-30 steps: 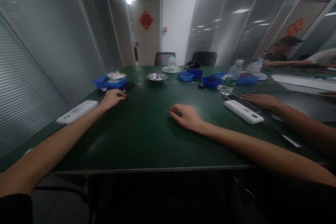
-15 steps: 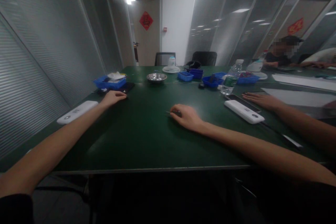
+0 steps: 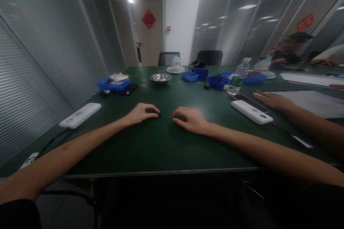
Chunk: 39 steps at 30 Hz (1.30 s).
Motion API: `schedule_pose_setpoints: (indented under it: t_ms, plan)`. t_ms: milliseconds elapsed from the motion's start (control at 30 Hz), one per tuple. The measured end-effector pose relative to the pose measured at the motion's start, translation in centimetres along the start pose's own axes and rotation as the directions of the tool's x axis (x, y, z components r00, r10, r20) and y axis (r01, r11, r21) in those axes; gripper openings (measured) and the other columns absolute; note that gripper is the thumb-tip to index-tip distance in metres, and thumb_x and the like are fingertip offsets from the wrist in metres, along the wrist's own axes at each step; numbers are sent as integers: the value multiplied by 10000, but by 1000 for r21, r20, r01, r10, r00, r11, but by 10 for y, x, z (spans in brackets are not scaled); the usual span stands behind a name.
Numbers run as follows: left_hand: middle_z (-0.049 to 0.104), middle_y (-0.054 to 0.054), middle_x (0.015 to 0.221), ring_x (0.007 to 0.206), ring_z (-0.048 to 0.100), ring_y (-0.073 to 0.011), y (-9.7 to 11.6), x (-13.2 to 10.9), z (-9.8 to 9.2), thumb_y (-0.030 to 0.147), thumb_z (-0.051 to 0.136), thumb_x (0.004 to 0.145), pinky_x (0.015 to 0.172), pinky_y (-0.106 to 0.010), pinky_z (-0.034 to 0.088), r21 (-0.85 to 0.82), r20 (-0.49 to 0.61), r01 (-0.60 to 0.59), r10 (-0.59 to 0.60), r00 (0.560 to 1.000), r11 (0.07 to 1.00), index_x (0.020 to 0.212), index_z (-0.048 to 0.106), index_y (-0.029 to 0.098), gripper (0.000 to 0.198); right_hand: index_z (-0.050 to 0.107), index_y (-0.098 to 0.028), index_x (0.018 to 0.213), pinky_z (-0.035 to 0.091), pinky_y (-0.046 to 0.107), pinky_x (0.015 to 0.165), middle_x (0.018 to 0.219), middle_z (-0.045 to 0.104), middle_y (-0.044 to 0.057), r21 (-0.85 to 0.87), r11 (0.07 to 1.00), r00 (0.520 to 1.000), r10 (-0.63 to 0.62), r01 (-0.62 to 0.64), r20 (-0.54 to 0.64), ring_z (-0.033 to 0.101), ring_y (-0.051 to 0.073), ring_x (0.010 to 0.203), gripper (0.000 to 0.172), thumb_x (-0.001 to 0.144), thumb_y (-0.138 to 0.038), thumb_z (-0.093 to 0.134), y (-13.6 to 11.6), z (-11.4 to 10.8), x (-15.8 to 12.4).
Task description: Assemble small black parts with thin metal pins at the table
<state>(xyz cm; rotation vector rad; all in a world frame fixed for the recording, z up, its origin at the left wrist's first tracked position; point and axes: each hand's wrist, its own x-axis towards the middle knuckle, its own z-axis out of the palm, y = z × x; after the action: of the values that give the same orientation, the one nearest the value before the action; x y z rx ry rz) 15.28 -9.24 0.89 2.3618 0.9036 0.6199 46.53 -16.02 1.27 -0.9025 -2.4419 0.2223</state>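
Note:
My left hand [image 3: 143, 112] is over the green table [image 3: 129, 150], its thumb and fingers pinched on a small black piece [image 3: 159, 115] too small to make out. Close by on the right rests my right hand [image 3: 190, 120], fingers curled. From its fingertips a thin metal rod [image 3: 169, 117] sticks out to the left, pointing at the black piece with a short gap between them. The rest of the rod is hidden in the palm.
Beyond the hands stands a steel bowl [image 3: 160, 78] with small things inside. A blue bin [image 3: 113, 85] and black phone [image 3: 129, 89] lie left. White devices [image 3: 80, 115] flank the arms. A water bottle [image 3: 239, 77] and another person's hand [image 3: 274, 101] are on the right.
My left hand has moved right and slightly nearer, from beside the blue bin to just left of my right hand, carrying the small black piece. My right hand has hardly moved.

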Motion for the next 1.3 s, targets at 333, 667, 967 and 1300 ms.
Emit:
schedule_pose_setpoints:
  t_ms: [333,667,967,1300]
  plan:
    - [757,-61,1110,957,683,-199,29,-9,23,337,697,971,839,-323,524,25,4,-194,194,981,981,1197,772,243,256,658,-190,1155,471,303,731,1067,675,70,-25,997,997,-68,69,40,620,170,844,204,1027,-325,573,-2,1,0]
    - [762,-47,1082,956,691,-193,33,-6,24,324,727,953,861,-316,514,-63,27,-182,183,983,981,1181,780,242,248,655,-187,1181,499,312,767,1077,676,77,30,993,991,-115,113,67,634,175,876,221,1041,-329,561,-4,-1,0]
    - [751,-61,1078,928,672,-207,41,-5,30,366,704,959,814,-322,504,-87,53,-146,151,987,985,1190,771,232,275,650,-194,1218,514,315,786,1099,672,82,73,987,985,-147,140,93,644,179,900,252,1056,-349,535,-8,-4,1]
    - [708,-65,1252,997,651,-240,-1,7,15,278,582,954,861,-378,520,152,-215,32,1,977,988,1244,727,229,327,629,-195,1190,522,333,798,1108,674,81,4,999,999,-45,45,4,649,194,931,208,1045,-321,550,-1,1,0]
